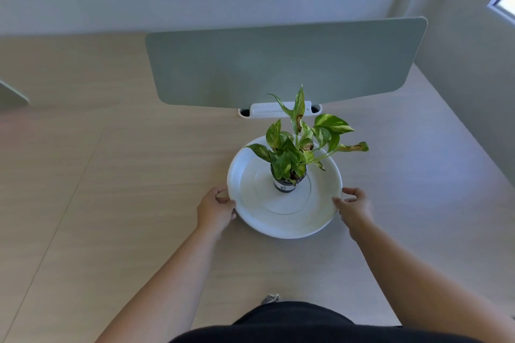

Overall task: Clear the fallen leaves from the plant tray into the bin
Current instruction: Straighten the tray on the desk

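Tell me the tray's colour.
The tray is plain white, seen best in the head view.

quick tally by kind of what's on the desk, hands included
round white plastic tray: 1
small potted plant with green-and-yellow leaves: 1
grey-green desk divider panel: 1
bare hands on the tray rim, left hand and right hand: 2
total: 5

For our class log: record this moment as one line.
left hand: on tray rim | right hand: on tray rim | white tray: on table | potted plant: on tray
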Demonstrator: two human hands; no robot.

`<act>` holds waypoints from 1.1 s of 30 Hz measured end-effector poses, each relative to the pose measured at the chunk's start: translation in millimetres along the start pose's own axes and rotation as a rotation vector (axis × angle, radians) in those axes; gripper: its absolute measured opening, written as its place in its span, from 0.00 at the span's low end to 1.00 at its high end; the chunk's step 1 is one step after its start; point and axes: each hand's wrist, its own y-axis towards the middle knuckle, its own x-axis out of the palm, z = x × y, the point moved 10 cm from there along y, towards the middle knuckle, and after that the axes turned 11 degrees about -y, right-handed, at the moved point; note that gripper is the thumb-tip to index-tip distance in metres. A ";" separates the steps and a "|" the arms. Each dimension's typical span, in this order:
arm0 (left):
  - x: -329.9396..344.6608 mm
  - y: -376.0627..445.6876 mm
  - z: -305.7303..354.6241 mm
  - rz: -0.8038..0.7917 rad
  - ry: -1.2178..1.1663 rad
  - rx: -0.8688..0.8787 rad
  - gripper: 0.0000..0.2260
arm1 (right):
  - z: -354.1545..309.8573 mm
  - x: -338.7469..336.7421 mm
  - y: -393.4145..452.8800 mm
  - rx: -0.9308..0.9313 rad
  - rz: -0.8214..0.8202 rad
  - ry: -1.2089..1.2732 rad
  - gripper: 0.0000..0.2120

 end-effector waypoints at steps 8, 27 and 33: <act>15.9 21.2 5.4 -0.001 -0.187 -0.089 0.23 | -34.8 1.2 25.0 -0.045 -0.005 -0.153 0.13; 61.1 67.0 33.4 0.059 -0.256 0.000 0.22 | -96.1 5.3 90.4 -0.145 -0.001 -0.371 0.14; 66.0 75.1 38.3 0.067 -0.282 0.016 0.22 | -107.2 9.9 103.8 -0.163 -0.009 -0.357 0.15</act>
